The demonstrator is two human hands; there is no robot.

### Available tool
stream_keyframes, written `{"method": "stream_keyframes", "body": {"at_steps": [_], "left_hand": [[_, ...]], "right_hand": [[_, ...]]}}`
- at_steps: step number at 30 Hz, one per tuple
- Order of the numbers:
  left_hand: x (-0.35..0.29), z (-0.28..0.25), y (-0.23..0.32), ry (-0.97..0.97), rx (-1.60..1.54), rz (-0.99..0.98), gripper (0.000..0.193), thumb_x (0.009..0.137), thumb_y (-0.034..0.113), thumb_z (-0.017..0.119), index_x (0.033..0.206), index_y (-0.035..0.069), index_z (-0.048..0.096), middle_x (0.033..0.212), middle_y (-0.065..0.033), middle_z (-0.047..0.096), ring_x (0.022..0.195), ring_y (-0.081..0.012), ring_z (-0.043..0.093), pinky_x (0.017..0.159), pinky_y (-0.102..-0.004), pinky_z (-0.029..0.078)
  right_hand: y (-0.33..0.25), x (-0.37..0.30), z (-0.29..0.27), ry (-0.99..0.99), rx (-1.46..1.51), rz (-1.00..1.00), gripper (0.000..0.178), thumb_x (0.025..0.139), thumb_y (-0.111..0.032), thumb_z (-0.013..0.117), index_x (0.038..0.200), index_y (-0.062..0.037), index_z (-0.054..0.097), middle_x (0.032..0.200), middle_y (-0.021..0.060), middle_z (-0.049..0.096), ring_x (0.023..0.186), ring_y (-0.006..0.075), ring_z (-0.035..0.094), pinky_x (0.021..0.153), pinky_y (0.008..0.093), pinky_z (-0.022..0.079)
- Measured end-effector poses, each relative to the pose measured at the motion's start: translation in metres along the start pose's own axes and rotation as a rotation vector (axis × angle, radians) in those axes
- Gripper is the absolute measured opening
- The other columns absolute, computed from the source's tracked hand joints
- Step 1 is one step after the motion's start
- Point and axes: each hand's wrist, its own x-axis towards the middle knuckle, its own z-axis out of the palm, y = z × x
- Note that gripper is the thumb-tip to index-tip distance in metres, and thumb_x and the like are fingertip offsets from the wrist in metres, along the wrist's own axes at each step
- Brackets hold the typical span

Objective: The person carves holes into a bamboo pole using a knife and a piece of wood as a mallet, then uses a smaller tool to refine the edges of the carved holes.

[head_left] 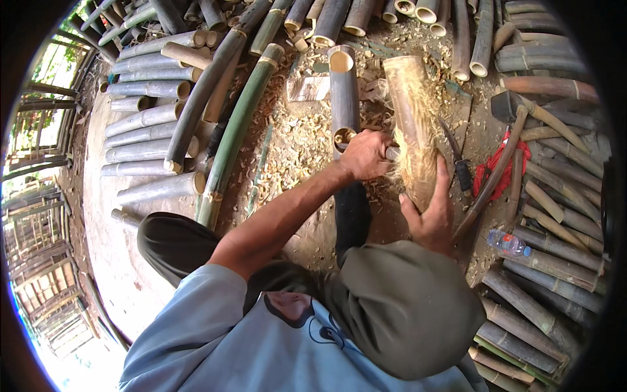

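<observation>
A thick, tapered bamboo piece (410,98) with shaggy, fibrous shavings stands tilted in front of me. My right hand (432,219) grips its lower end, thumb on one side and fingers along the other. My left hand (369,155) is closed in a fist against its left side. Between that fist and the bamboo shows a short, grey, round-ended stub (392,153); the rest of it is hidden. Just left, a hollow grey bamboo tube (345,95) with a notch cut in it lies pointing away, its near part behind my left hand.
Shavings (297,147) litter the ground. A knife with a black handle (463,175) lies right of the bamboo, near a red cloth (494,171) and a black-headed mallet (504,106). A plastic bottle (508,243) rests by stacked bamboo. A long green bamboo pole (245,124) lies at left.
</observation>
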Motion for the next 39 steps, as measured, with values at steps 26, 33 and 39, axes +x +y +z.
{"method": "stream_keyframes", "body": {"at_steps": [26,33,39], "left_hand": [[0.019,-0.057,-0.006,0.488,-0.743,-0.412,0.022,0.091,0.029,0.071,0.093,0.008,0.074,0.078,-0.0063,0.067,0.064,-0.0138,0.06,0.057,-0.0314,0.052],[-0.025,-0.059,-0.049,1.388,-1.323,-0.429,0.031,0.084,0.026,0.082,0.088,0.001,0.065,0.074,-0.0078,0.066,0.056,-0.0136,0.056,0.052,-0.0283,0.046],[-0.028,-0.045,-0.046,1.315,-1.449,-0.437,0.03,0.088,0.026,0.077,0.093,0.0,0.064,0.066,0.0008,0.054,0.059,-0.0116,0.052,0.057,-0.0278,0.043]], "right_hand": [[-0.041,0.073,-0.057,-0.161,0.387,0.021,0.09,0.079,-0.012,0.071,0.154,0.001,0.023,0.142,0.0197,0.047,0.131,0.0257,0.047,0.111,0.0363,0.036],[-0.087,0.113,-0.068,-0.447,0.314,-0.019,0.088,0.078,-0.016,0.076,0.147,0.0092,0.028,0.138,0.0196,0.048,0.13,0.0229,0.047,0.111,0.0354,0.035],[-0.133,0.167,-0.032,-0.468,0.038,-0.566,0.091,0.076,-0.011,0.074,0.154,-0.0078,0.028,0.146,0.0164,0.045,0.134,0.0294,0.046,0.115,0.0412,0.036]]}}
